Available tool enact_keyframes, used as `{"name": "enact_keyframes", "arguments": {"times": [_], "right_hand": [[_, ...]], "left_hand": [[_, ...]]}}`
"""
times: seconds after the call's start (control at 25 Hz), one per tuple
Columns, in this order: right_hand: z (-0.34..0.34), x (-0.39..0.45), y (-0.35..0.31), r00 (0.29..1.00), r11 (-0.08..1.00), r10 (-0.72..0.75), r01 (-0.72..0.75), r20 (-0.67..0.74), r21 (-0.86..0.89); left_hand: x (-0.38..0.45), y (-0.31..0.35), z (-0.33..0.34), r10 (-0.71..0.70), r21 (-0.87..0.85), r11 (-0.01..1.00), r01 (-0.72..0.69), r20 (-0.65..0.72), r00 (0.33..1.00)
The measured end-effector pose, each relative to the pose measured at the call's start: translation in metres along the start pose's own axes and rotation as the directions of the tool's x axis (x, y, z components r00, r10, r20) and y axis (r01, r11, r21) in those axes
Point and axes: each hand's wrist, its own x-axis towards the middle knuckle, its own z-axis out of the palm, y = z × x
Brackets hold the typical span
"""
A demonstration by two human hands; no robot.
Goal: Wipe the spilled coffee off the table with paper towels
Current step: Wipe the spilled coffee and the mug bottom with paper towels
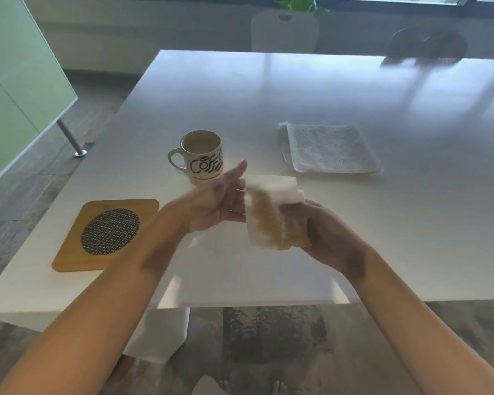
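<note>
The right hand point(322, 235) grips a coffee-stained paper towel point(271, 215) above the table point(297, 89), near its front edge. The left hand point(220, 201), fingers straight, touches the towel's left side. Behind stand a coffee mug point(200, 155) and a stack of clean towels point(330, 148).

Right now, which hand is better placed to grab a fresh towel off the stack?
Left, probably. The left hand is open with straight fingers, while the right hand grips the stained paper towel. The stack lies nearer the right, though.

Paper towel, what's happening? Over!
Right hand grips stained paper towel; left hand open beside it. Mug close behind. Clean towels unused.
</note>
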Motion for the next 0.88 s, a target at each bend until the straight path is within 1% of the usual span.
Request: {"name": "enact_keyframes", "arguments": {"times": [0.04,0.08,0.12,0.24,0.32,0.4,0.48,0.56,0.68,0.88], "right_hand": [[-0.003,0.002,-0.001,1.000,0.999,-0.024,0.024,-0.008,0.022],[-0.006,0.004,-0.002,0.999,0.998,-0.043,0.043,-0.007,0.042],[-0.009,0.005,-0.002,0.998,0.997,-0.060,0.060,0.003,0.051],[-0.018,0.005,-0.003,0.995,0.995,-0.099,0.099,0.003,0.011],[-0.021,0.003,-0.006,0.989,0.983,-0.147,0.143,-0.019,-0.114],[-0.023,-0.001,-0.010,0.976,0.943,-0.217,0.201,-0.032,-0.266],[-0.025,-0.005,-0.017,0.963,0.913,-0.267,0.242,-0.034,-0.327],[-0.026,-0.007,-0.022,0.948,0.879,-0.317,0.285,-0.023,-0.382],[-0.025,-0.009,-0.026,0.907,0.787,-0.420,0.379,0.027,-0.486],[-0.029,-0.007,-0.023,0.848,0.659,-0.515,0.484,0.123,-0.576]], "left_hand": [[-0.001,-0.002,0.002,0.022,-0.058,0.998,-0.018,0.069,0.997],[-0.002,-0.003,0.003,0.046,-0.080,0.996,-0.038,0.105,0.993],[-0.002,-0.004,0.004,0.075,-0.070,0.995,-0.067,0.110,0.991],[-0.003,-0.005,0.005,0.176,0.081,0.981,-0.178,0.036,0.984],[-0.005,-0.004,0.005,0.210,0.146,0.968,-0.206,-0.014,0.978],[-0.008,-0.002,0.006,0.226,0.175,0.961,-0.213,-0.055,0.973],[-0.010,0.001,0.009,0.234,0.199,0.956,-0.215,-0.082,0.969],[-0.011,0.002,0.014,0.245,0.181,0.958,-0.223,-0.114,0.963],[-0.012,0.001,0.020,0.232,0.094,0.971,-0.220,-0.159,0.960],[-0.016,0.006,0.029,0.146,-0.033,0.988,-0.151,-0.115,0.983]]}}
